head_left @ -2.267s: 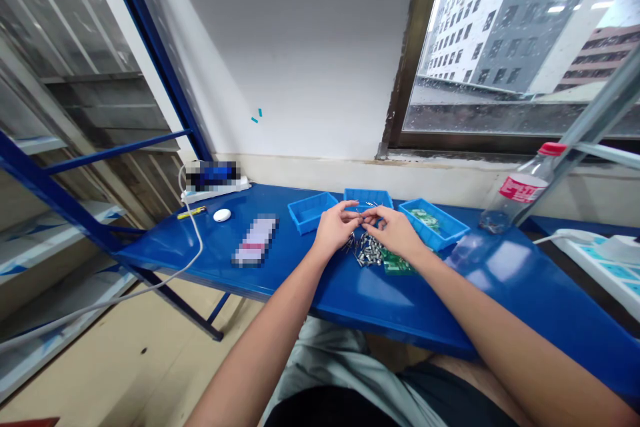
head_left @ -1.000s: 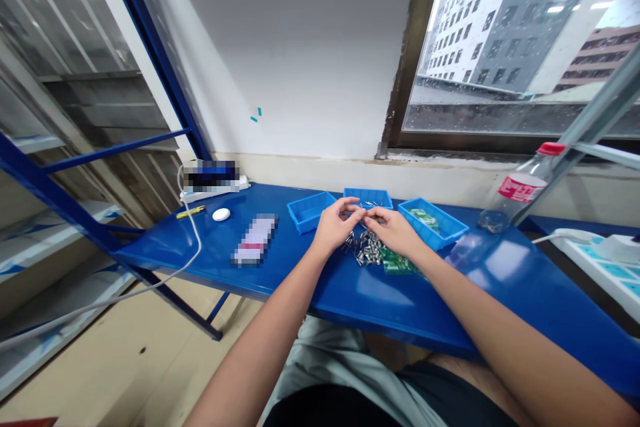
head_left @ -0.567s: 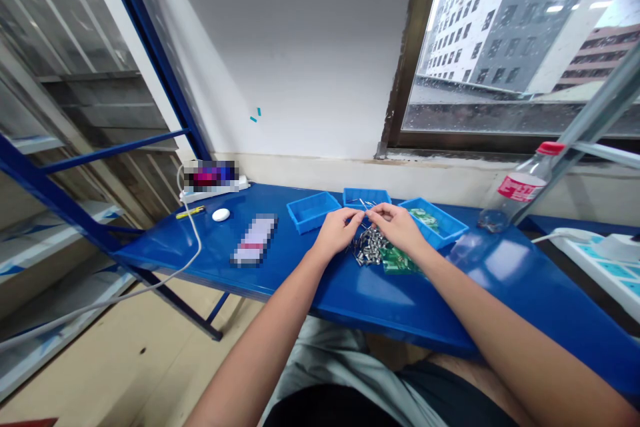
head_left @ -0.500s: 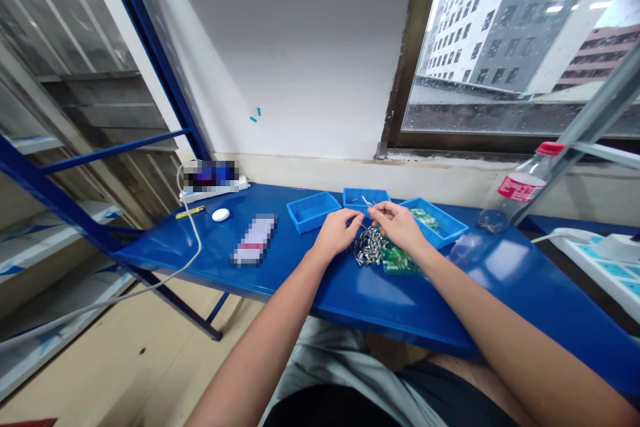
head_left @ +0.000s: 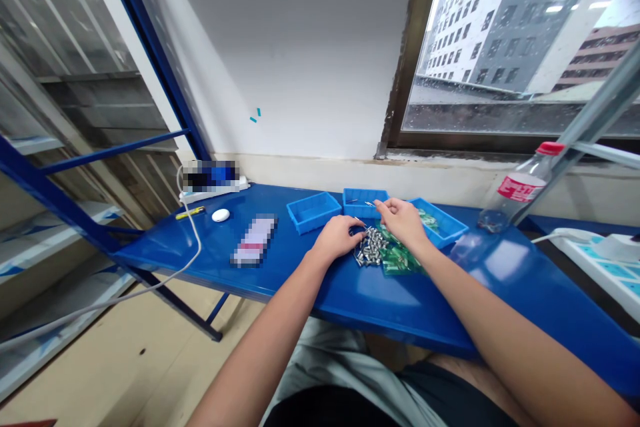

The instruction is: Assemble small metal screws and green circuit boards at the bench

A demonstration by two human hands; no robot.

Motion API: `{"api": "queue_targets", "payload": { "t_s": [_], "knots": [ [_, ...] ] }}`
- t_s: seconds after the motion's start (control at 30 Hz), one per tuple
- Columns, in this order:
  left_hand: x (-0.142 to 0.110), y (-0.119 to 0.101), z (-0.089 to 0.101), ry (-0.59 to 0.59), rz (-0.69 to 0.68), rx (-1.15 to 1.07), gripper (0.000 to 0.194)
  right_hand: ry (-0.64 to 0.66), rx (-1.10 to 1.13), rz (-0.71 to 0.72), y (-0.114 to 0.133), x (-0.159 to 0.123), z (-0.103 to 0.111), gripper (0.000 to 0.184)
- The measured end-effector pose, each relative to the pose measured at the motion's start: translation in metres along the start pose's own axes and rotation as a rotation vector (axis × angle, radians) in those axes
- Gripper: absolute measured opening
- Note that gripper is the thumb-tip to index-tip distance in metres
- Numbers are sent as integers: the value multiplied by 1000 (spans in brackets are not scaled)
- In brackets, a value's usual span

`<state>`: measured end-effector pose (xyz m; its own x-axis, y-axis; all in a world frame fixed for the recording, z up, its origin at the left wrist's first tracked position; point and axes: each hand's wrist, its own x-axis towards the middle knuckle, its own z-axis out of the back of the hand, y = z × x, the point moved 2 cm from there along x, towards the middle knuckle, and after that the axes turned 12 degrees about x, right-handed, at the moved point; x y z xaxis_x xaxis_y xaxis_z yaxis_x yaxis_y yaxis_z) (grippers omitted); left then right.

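My left hand (head_left: pixel 337 238) is curled at the left edge of a pile of small silver metal parts (head_left: pixel 370 248) on the blue table. Its thumb and fingers come together by a small metallic bit that I cannot make out. My right hand (head_left: pixel 404 221) pinches a thin silver piece (head_left: pixel 371 204), too small to name, over the near side of the back blue tray (head_left: pixel 354 196). Beneath the right wrist lie green circuit boards (head_left: pixel 400 263), partly covered by the hand.
An empty-looking blue tray (head_left: pixel 313 213) stands left; another blue tray (head_left: pixel 447 237) with green boards stands right. A plastic bottle (head_left: pixel 520 188), power strip (head_left: pixel 600 267), blurred phone-like object (head_left: pixel 255 240), white oval object (head_left: pixel 221 215) and yellow cutter-like tool (head_left: pixel 191 213) surround them. A cable (head_left: pixel 193 260) hangs over the left edge.
My hands have drawn apart. The right shifted slightly right with the thin silver piece, which is now lower; the left moved slightly down toward the metal parts.
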<state>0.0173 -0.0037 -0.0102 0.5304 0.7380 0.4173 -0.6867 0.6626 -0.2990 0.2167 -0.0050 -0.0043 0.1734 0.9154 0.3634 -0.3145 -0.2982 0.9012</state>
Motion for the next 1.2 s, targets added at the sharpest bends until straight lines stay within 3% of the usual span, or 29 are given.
{"api": "queue_targets", "payload": {
  "t_s": [0.23, 0.47, 0.67, 1.2],
  "knots": [
    [-1, -5, 5, 43, 20, 2, 26, 81, -20, 91, 10, -12, -6, 51],
    [-3, -15, 9, 51, -61, 61, 37, 86, -24, 113, 14, -16, -5, 48],
    [-1, -8, 4, 47, -79, 67, 20, 97, -33, 127, 15, -16, -6, 45],
    [-1, -8, 6, 22, -73, 127, 16, 104, -83, 155, 15, -18, -6, 43]
  ]
}}
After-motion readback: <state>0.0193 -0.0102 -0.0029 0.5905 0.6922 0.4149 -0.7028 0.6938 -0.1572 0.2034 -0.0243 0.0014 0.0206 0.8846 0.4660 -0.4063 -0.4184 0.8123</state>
